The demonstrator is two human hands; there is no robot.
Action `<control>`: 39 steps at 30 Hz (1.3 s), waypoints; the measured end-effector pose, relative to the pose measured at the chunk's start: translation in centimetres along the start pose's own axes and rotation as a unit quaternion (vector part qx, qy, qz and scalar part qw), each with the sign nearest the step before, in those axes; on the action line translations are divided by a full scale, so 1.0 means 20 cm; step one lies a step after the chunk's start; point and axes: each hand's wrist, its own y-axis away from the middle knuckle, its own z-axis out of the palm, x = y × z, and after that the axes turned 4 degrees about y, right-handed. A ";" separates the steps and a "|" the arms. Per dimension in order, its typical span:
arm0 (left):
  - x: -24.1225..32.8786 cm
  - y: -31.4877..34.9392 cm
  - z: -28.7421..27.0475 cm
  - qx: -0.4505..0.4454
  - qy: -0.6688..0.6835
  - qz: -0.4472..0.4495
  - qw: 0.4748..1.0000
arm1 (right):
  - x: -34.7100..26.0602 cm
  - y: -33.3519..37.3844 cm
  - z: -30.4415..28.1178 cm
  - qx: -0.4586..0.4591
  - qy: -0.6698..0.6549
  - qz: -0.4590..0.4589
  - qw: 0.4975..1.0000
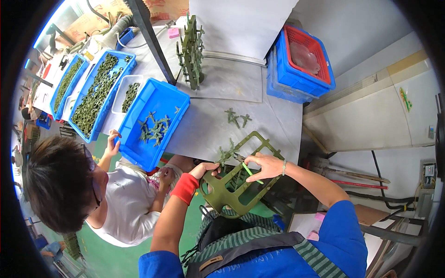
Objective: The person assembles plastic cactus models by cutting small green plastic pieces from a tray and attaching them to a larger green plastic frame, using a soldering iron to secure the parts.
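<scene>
frame [232, 185], olive plastic, at desk [278, 120] edge: left hand [204, 170] grips its rim, right hand [264, 166] pinches green cutter [251, 173] w/ fingers curled over it. blue bin [162, 99] nearby.

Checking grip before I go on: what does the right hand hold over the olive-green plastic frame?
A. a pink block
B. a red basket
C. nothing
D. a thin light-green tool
D: the right hand pinches a thin light-green tool over the olive-green plastic frame, which the left hand steadies at its edge.
</scene>
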 end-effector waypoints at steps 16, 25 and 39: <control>0.02 0.00 0.09 -0.005 -0.029 0.014 0.999 | 0.03 -0.03 0.02 -0.008 -0.001 -0.036 0.999; -0.02 -0.14 0.00 -0.005 -0.031 0.018 0.999 | 0.16 -0.14 0.10 -0.012 -0.080 -0.014 0.997; 0.04 -0.20 -0.09 -0.021 0.022 -0.015 0.999 | 0.09 -0.21 -0.01 -0.036 -0.060 0.047 0.996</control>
